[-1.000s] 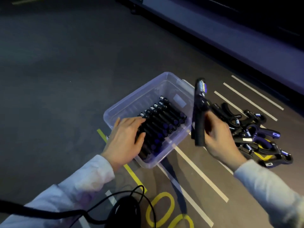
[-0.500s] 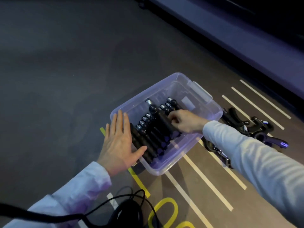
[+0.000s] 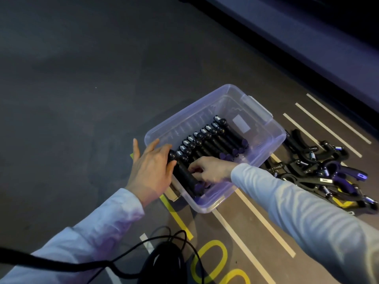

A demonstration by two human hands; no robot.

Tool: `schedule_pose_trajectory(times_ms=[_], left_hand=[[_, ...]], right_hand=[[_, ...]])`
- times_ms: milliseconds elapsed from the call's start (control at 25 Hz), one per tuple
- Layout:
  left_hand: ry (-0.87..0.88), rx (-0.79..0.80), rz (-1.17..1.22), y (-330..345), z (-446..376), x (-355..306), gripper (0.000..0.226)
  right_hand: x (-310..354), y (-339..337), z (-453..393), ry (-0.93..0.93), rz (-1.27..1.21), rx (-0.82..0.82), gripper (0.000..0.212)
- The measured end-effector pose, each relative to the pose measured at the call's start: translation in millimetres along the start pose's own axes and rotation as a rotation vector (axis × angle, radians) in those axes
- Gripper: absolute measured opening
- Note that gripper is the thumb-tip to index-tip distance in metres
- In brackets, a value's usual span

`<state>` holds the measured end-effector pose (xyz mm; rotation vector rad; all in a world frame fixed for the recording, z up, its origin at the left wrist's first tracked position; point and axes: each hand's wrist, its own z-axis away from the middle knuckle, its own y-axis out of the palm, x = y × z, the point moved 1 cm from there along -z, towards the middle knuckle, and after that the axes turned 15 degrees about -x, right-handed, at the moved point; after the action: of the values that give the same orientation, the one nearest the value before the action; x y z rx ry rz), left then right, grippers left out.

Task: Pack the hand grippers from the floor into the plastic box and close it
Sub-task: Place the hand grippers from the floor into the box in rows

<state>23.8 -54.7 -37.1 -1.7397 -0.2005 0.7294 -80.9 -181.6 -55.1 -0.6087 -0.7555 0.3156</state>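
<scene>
Right hand (image 3: pixel 211 171) nearer; grippers (image 3: pixel 213 144) in box (image 3: pixel 264 117).

Translucent glossy plastic box (image 3: pixel 264 128) — matt black hand grippers (image 3: pixel 217 140), shiny metal springs.

One plastic box (image 3: pixel 264 117), two hands, roughly eight packed hand grippers (image 3: pixel 217 142).

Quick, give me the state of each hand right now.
Left hand: open, fingers straight, pressing against the near end of the row of hand grippers in the plastic box.
Right hand: fingers curled round a hand gripper inside the box.
</scene>
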Motion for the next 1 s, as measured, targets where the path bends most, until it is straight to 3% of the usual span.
schedule_pose_trajectory(times_ms=[120,320,520,760,1000], left_hand=[[0.018,0.022,-0.015,-0.6,-2.6,0.1,0.037],[0.044,-0.015,0.045,-0.5,-4.4,-1.1,0.034],[0.052,-0.039,0.113,-1.4,-6.4,-2.5,0.031],[0.018,-0.023,0.123,3.7,-3.1,1.2,0.065],[0.026,-0.028,0.142,2.7,-2.3,-0.1,0.067]], right_hand=[[3.7,7.1,9.9,0.074,-0.129,-0.011,0.034],[1.5,7.3,17.1,-0.090,0.136,-0.044,0.040],[6.1,6.4,17.8,-0.146,0.244,-0.120,0.030],[6.5,1.8,21.0,-0.130,0.347,-0.277,0.027],[20.5,-12.7,26.0,-0.101,0.456,-0.411,0.027]])
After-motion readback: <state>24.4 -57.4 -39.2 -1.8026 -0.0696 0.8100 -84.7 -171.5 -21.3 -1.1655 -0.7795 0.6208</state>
